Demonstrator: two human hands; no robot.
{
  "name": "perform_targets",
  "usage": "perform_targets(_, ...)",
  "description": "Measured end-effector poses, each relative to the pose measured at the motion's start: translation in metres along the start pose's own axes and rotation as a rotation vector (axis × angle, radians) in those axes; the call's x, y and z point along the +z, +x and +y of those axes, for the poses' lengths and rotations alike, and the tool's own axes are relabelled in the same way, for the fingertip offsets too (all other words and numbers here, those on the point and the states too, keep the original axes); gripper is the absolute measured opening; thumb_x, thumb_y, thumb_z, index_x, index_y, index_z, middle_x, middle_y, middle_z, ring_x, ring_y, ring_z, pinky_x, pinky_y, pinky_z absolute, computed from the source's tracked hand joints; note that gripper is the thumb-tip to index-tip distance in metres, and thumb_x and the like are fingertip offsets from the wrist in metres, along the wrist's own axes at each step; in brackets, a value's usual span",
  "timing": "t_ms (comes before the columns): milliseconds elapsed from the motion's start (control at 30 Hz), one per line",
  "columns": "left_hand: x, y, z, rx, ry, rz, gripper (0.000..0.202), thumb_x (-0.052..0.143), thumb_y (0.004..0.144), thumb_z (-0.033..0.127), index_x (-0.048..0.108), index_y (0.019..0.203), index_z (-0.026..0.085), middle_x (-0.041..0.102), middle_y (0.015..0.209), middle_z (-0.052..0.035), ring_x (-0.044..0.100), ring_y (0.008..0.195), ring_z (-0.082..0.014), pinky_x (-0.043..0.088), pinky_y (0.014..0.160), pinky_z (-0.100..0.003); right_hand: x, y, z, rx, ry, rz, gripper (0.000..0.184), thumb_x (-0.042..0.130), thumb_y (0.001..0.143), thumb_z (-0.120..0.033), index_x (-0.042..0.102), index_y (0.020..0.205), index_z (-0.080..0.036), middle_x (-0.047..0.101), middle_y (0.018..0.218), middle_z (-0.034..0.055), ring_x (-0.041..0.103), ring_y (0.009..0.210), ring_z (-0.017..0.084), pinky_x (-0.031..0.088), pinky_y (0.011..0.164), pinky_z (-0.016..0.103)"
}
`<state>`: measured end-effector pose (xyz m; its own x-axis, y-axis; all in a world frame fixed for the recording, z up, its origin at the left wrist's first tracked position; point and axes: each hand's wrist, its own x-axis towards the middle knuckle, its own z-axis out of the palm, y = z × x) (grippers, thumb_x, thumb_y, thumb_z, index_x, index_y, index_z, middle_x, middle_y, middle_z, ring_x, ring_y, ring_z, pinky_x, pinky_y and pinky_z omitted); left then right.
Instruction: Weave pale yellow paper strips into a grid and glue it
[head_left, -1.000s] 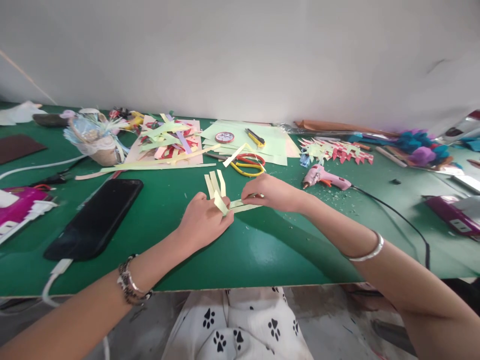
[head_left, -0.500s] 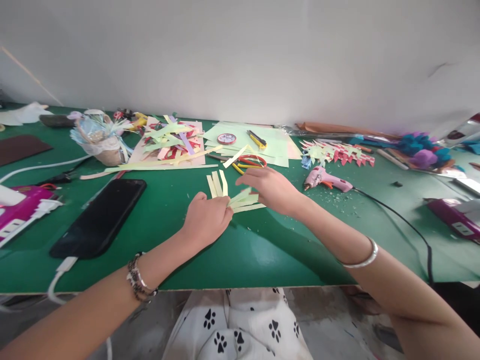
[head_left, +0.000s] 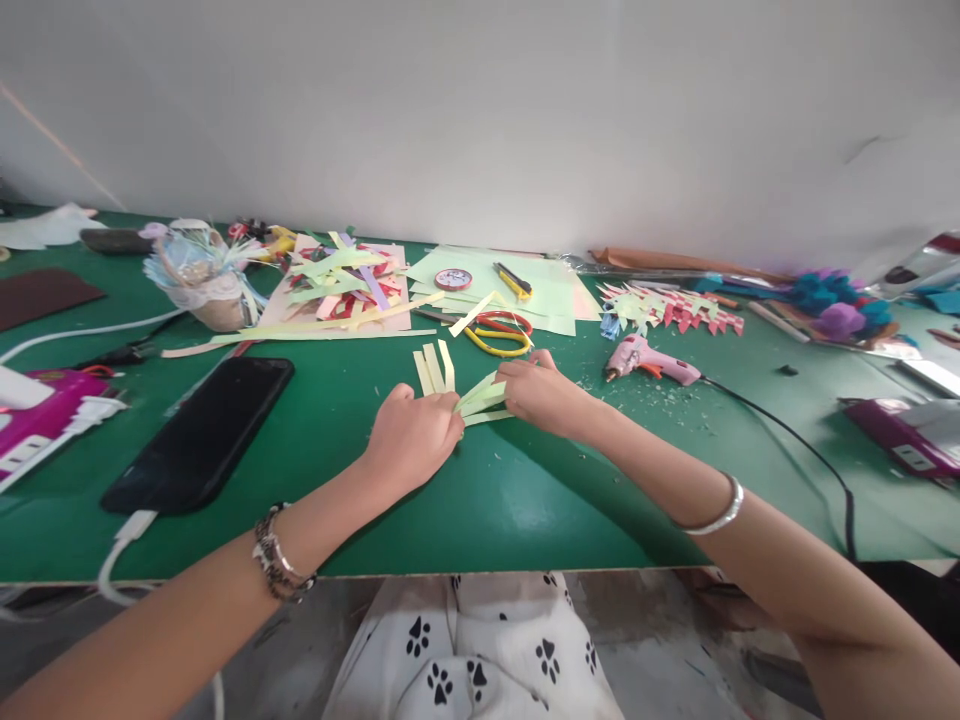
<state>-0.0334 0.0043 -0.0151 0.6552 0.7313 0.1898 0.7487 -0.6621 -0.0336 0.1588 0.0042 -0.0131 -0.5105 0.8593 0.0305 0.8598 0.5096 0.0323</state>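
Matt paper strips [head_left: 433, 368], smooth and glossy tabletop [head_left: 487, 510]

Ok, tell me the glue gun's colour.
The glue gun is pink with an orange trigger, best seen in the head view.

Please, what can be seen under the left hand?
Pale paper strips emerge from under the left hand, at its far side and toward the right hand. What the palm covers cannot be seen.

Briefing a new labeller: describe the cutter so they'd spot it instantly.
On the green table, pale green paper sheets lie near the wall. The cutter rests on them, right of a round, red-rimmed disc. Unlike the disc, it's slim, yellow and black.
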Motion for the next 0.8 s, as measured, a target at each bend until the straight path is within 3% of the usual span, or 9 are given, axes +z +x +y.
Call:
perform_targets(133,0.000,0.001,0.000,-0.029,-0.023,-0.012,0.036,0.029,0.087,0.023,0.055,0.062,0.017,0.060,0.054,-0.0042,0.044,0.045,-0.0159,0.026,0.057,-0.032,-0.002,0.003,-0.006,-0.049,-0.133,0.109,0.026,0.035,0.081,-0.003,0.058,0.081,-0.015,0.058,0.081,0.0050,0.052,0.077,0.016,0.022,0.085,0.037)
perform_targets(233,0.002,0.001,0.000,-0.049,-0.058,-0.021,0.035,0.029,0.085,0.021,0.060,0.070,0.016,0.061,0.054,-0.0045,0.046,0.046,-0.0168,0.027,0.059,-0.033,-0.009,0.008,-0.009,-0.097,-0.173,0.073,0.024,0.036,0.081,-0.003,0.057,0.083,-0.014,0.059,0.079,0.0053,0.050,0.064,0.013,0.027,0.072,0.031)
perform_targets(333,0.004,0.000,0.000,-0.047,-0.065,-0.009,0.032,0.032,0.083,0.023,0.062,0.090,0.015,0.063,0.057,-0.0037,0.050,0.048,-0.0176,0.028,0.061,-0.033,-0.018,0.014,-0.013,-0.118,-0.127,0.035,0.025,0.038,0.080,-0.004,0.054,0.096,-0.014,0.060,0.083,0.0055,0.047,0.058,0.012,0.023,0.056,0.028)
perform_targets(400,0.005,0.000,0.000,-0.050,-0.051,-0.011,0.031,0.033,0.083,0.024,0.061,0.093,0.015,0.061,0.055,-0.0027,0.051,0.049,-0.0177,0.028,0.062,-0.034,-0.022,0.017,-0.017,-0.093,-0.059,0.013,0.027,0.039,0.080,-0.005,0.052,0.101,-0.016,0.060,0.083,0.0049,0.048,0.057,0.012,0.020,0.052,0.027)
perform_targets(600,0.006,0.002,0.001,-0.074,-0.066,-0.019,0.036,0.034,0.084,0.032,0.054,0.058,0.017,0.054,0.047,-0.0028,0.049,0.047,-0.0167,0.028,0.063,-0.034,-0.031,0.025,-0.030,-0.028,0.088,-0.057,0.018,0.038,0.082,-0.011,0.046,0.098,-0.016,0.061,0.083,0.0064,0.052,0.061,0.014,0.020,0.048,0.025)
perform_targets(800,0.009,0.005,-0.002,-0.097,-0.060,-0.022,0.042,0.032,0.085,0.029,0.049,0.048,0.017,0.050,0.042,-0.0034,0.046,0.044,-0.0158,0.028,0.060,-0.033,-0.034,0.030,-0.031,-0.078,0.237,-0.093,0.016,0.039,0.079,-0.011,0.042,0.093,-0.018,0.059,0.083,0.0059,0.053,0.068,0.015,0.024,0.049,0.023)
